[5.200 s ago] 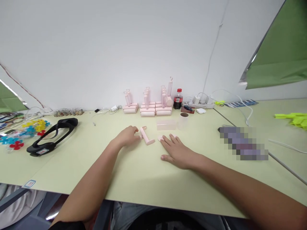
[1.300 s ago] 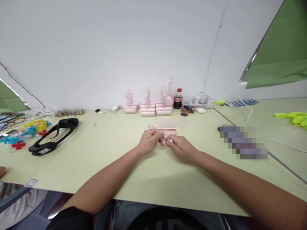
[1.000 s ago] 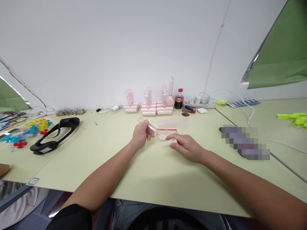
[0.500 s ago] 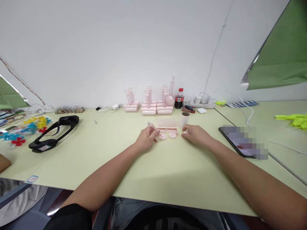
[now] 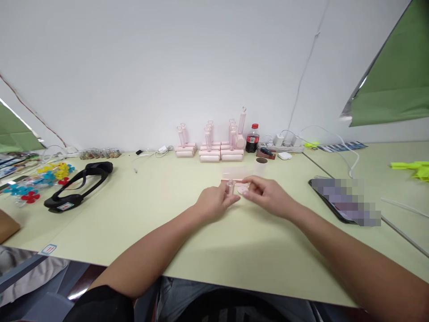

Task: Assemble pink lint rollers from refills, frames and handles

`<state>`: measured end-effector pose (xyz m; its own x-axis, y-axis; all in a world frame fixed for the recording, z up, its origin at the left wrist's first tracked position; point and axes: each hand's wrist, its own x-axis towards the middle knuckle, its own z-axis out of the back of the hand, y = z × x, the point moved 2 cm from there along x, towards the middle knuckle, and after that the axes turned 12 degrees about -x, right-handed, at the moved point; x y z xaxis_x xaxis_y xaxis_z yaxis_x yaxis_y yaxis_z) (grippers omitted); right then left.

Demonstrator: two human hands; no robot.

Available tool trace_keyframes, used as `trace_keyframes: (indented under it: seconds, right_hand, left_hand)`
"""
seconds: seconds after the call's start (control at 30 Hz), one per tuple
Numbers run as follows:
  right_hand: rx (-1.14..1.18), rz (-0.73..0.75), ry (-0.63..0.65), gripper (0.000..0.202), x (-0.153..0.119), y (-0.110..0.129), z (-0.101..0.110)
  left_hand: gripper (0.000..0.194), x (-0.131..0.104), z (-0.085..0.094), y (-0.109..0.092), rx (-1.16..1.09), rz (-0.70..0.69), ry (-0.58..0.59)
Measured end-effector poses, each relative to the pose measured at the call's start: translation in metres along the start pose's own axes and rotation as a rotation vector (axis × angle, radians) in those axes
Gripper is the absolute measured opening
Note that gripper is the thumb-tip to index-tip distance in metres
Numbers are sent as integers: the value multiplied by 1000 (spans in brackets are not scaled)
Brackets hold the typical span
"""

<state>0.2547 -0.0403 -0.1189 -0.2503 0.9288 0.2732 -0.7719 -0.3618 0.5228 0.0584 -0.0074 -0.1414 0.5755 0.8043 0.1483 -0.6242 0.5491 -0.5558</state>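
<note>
My left hand [image 5: 216, 200] is closed round a pink, see-through lint roller handle [image 5: 230, 185], its end pointing up. Close by on the right, my right hand [image 5: 268, 194] has its fingers curled in a pinch; what they hold, if anything, is hidden. A pale pink disc [image 5: 241, 190] shows between the two hands, by the right fingertips. Behind them lies a pink open case [image 5: 234, 172], its front part mostly covered by my hands. A white paper roll [image 5: 261, 167] stands upright behind my right hand.
Several pink lint rollers [image 5: 210, 153] stand by the wall, with a cola bottle [image 5: 252, 138] and a power strip [image 5: 284, 148] to their right. A phone [image 5: 331, 201] lies right of my forearm. Black headgear [image 5: 78, 188] and colourful plastic flowers [image 5: 30, 197] are at left.
My right hand has moved left, away from beside the paper roll, towards my left hand. My left hand has shifted right and turned the handle more upright.
</note>
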Motion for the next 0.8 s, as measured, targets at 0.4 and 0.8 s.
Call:
trace_keyframes:
  seconds: [0.4, 0.8]
  right_hand:
    - [-219, -247, -528, 17, 5, -22, 35]
    - [-392, -507, -266, 18, 19, -73, 28]
  left_hand:
    - [51, -5, 0, -10, -86, -78, -3]
    - [42, 3, 9, 16, 45, 102, -106]
